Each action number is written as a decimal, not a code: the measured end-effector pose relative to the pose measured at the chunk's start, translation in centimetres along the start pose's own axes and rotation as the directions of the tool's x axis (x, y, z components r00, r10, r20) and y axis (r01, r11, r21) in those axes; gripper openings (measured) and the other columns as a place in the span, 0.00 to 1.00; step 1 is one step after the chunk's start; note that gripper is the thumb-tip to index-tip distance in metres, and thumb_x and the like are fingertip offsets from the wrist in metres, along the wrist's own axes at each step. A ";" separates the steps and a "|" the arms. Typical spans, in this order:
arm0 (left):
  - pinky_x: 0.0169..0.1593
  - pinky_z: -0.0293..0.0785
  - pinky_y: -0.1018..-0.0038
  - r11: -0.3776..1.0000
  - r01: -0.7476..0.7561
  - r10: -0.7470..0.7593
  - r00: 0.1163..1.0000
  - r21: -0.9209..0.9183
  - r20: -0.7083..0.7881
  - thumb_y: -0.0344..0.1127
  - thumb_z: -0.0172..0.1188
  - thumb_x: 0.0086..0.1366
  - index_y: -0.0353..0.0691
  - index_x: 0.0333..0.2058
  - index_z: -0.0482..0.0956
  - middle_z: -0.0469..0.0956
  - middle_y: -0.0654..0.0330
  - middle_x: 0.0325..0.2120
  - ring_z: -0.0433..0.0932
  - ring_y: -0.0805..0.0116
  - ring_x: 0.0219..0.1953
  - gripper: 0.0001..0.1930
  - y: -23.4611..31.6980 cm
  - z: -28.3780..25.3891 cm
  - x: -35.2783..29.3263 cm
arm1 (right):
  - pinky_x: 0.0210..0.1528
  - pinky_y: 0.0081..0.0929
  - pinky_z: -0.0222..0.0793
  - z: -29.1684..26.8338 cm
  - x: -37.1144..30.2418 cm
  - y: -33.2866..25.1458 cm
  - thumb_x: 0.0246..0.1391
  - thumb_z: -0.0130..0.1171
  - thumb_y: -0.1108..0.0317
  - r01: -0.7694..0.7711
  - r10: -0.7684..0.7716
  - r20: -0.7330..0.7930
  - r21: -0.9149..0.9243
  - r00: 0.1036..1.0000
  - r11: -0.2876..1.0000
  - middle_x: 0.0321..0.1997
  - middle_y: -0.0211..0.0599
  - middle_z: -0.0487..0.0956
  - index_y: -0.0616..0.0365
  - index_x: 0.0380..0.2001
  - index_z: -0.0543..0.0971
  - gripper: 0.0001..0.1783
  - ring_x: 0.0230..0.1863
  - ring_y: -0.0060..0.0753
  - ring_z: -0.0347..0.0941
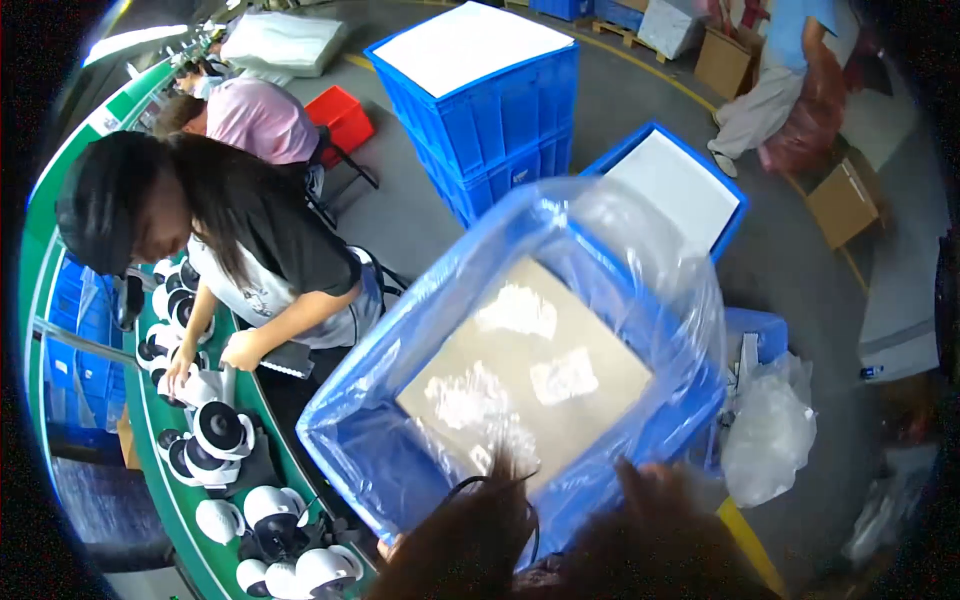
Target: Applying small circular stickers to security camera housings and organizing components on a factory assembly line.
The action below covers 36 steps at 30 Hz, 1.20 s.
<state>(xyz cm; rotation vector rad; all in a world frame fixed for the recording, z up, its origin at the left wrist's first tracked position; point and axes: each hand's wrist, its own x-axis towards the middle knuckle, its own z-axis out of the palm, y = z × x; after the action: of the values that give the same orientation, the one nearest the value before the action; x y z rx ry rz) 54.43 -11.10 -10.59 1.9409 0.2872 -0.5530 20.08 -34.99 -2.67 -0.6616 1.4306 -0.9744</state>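
Right in front of me is a blue crate point(375, 395), lined with a clear plastic bag point(690, 330) that spills over its far right side. Inside lies a tan cardboard sheet point(600, 340) with white patches on it, whose make-up I cannot make out. A sliver of my left hand point(388, 547) shows against the crate's near left corner, seemingly gripping it; most of its fingers are hidden. Dark, hair-like strands point(480, 525) cover the near edge. Behind the dark blur at the lower right, my right hand cannot be made out.
A green conveyor point(235, 568) on the left bears several white-and-black rounded devices point(222, 430). A co-worker point(290, 235) in a cap handles some there. Stacked blue crates point(490, 120) stand ahead, another crate point(735, 215) right of them. Cardboard boxes point(845, 205) and plastic bags point(770, 430) lie right.
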 end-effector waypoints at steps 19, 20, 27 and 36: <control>0.43 0.70 0.69 0.913 -0.407 0.280 0.615 -0.008 0.737 0.54 0.61 0.46 0.27 0.37 0.74 0.77 0.45 0.34 0.76 0.58 0.37 0.31 17.8 46.8 -19.3 | 0.39 0.32 0.68 -11.8 36.6 -21.0 0.35 0.59 0.64 0.115 -0.115 0.018 -0.032 0.993 0.993 0.36 0.37 0.73 0.60 0.40 0.72 0.24 0.38 0.34 0.70; 0.44 0.69 0.68 0.909 -0.416 0.278 0.616 0.005 0.738 0.56 0.60 0.45 0.25 0.37 0.73 0.76 0.43 0.35 0.76 0.56 0.39 0.34 17.7 48.2 -19.6 | 0.39 0.31 0.68 -12.3 38.4 -21.1 0.35 0.59 0.66 0.174 -0.175 -0.020 -0.060 0.984 0.983 0.37 0.37 0.73 0.61 0.42 0.71 0.25 0.38 0.34 0.70; 0.46 0.68 0.65 0.869 -0.458 0.199 0.671 0.188 0.715 0.67 0.54 0.43 0.20 0.35 0.73 0.74 0.36 0.36 0.74 0.47 0.41 0.43 20.5 49.1 -21.4 | 0.39 0.30 0.65 -16.6 48.4 -22.7 0.31 0.50 0.74 0.302 -0.424 -0.121 -0.533 0.897 0.790 0.39 0.44 0.73 0.68 0.41 0.70 0.26 0.37 0.39 0.69; 0.49 0.61 0.68 0.965 -0.228 0.237 0.555 -0.128 0.797 0.72 0.42 0.52 0.31 0.43 0.73 0.67 0.46 0.49 0.66 0.62 0.47 0.43 14.9 48.4 -12.5 | 0.63 0.38 0.43 -1.7 29.8 -21.1 0.49 0.55 0.57 0.678 -0.808 0.249 -0.696 0.535 0.235 0.53 0.50 0.67 0.62 0.53 0.64 0.30 0.61 0.45 0.53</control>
<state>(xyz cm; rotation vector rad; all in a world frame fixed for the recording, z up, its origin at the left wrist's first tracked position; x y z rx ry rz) 38.12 -60.63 -9.14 1.4758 -0.5617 -1.1857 11.75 -70.44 0.45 -2.1205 1.6559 -1.1577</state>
